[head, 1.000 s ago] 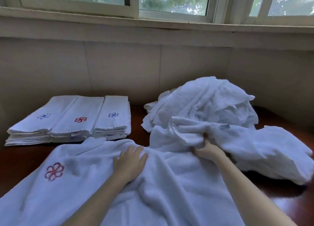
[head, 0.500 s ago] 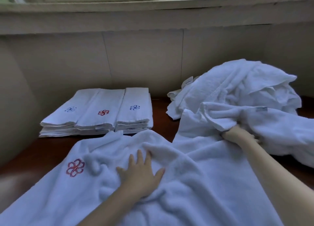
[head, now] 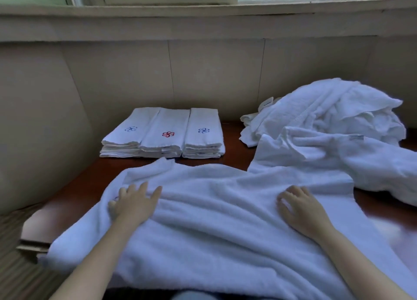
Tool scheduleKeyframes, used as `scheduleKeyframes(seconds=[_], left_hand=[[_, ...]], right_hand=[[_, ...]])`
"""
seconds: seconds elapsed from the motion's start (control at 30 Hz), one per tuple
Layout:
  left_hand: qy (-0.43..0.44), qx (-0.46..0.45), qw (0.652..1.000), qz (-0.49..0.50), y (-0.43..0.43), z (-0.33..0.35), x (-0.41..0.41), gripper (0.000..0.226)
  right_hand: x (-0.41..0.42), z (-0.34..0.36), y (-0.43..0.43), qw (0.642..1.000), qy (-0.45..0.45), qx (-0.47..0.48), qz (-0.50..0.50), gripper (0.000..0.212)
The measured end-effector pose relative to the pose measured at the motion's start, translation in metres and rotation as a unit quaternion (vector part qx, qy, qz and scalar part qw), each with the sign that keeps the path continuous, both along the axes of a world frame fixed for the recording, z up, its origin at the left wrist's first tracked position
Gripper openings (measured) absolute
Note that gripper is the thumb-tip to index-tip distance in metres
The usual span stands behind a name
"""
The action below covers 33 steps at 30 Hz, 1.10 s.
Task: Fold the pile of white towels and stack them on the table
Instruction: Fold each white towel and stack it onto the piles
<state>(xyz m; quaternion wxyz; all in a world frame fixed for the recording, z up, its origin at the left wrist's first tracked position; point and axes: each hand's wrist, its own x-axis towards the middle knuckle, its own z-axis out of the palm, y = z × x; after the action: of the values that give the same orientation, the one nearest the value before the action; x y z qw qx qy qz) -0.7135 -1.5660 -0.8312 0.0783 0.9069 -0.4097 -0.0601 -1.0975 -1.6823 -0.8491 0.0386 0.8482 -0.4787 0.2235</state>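
From the head camera I see both hands palm-down on the white towel, which is spread across the near part of the table and hangs over its near edge.

My left hand lies flat near the towel's left end. Its fingers are straight and fanned apart, pressing on the cloth and grasping nothing.

My right hand rests on the towel's right part. Its fingers are gently bent at the knuckles with the tips on the terry, so it is relaxed rather than clenched, with no fold pinched between them.

The towel is thick, fuzzy terry with long soft ridges running between the two hands, and its far left corner is bunched up.

The table is smooth, dark reddish-brown wood with a slight sheen.

At the back right sits the unfolded pile, a rumpled mound of thinner-looking white cloth. A loose towel with a small sewn label trails from it and touches the spread one.

At the back left, against the wall, three folded stacks stand side by side and touch, narrow rectangles with layered edges. Their tops carry flower-like embroidery, blue on the outer two and red in the middle.

Pale flat wall panels rise behind them.
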Motion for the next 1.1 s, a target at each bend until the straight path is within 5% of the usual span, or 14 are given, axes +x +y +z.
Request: scheduleKeyframes(seconds=[0.13, 0.3, 0.43, 0.53, 0.63, 0.77, 0.83, 0.9, 1.03, 1.1], left_hand=[[0.024, 0.039, 0.997, 0.064, 0.018, 0.016, 0.013, 0.072], [-0.012, 0.027, 0.997, 0.077, 0.027, 0.029, 0.049, 0.044], [-0.078, -0.04, 0.996, 0.027, 0.016, 0.023, 0.071, 0.032], [-0.083, -0.081, 0.993, 0.014, 0.0, 0.014, 0.089, 0.045], [0.029, -0.081, 0.993, 0.085, -0.016, 0.016, 0.108, 0.055], [0.29, -0.062, 0.953, 0.068, -0.022, 0.036, 0.138, 0.027], [0.447, -0.089, 0.889, 0.032, -0.017, 0.048, 0.15, 0.025], [0.513, -0.164, 0.843, 0.011, -0.015, 0.057, 0.158, 0.027], [0.397, -0.264, 0.878, -0.052, -0.025, 0.072, 0.155, 0.01], [0.313, -0.322, 0.892, -0.056, -0.035, 0.079, 0.153, 0.022]], right_hand=[[-0.004, 0.0, 0.008, 0.994, 0.025, 0.041, -0.095, 0.023], [0.005, 0.021, -0.002, 0.969, 0.107, 0.086, -0.203, 0.034], [0.04, 0.044, -0.023, 0.969, 0.146, 0.1, -0.173, 0.029], [0.078, 0.045, -0.039, 0.985, 0.099, 0.114, -0.088, 0.026], [0.106, 0.044, -0.056, 0.969, 0.123, 0.206, -0.061, 0.045], [0.115, 0.045, -0.077, 0.956, 0.142, 0.241, -0.088, 0.029], [0.114, 0.044, -0.083, 0.968, 0.106, 0.206, -0.099, 0.018], [0.11, 0.046, -0.088, 0.98, -0.002, 0.158, -0.123, 0.006], [0.107, 0.067, -0.102, 0.977, -0.141, 0.04, -0.155, 0.006], [0.111, 0.081, -0.106, 0.969, -0.187, 0.025, -0.161, 0.012]])
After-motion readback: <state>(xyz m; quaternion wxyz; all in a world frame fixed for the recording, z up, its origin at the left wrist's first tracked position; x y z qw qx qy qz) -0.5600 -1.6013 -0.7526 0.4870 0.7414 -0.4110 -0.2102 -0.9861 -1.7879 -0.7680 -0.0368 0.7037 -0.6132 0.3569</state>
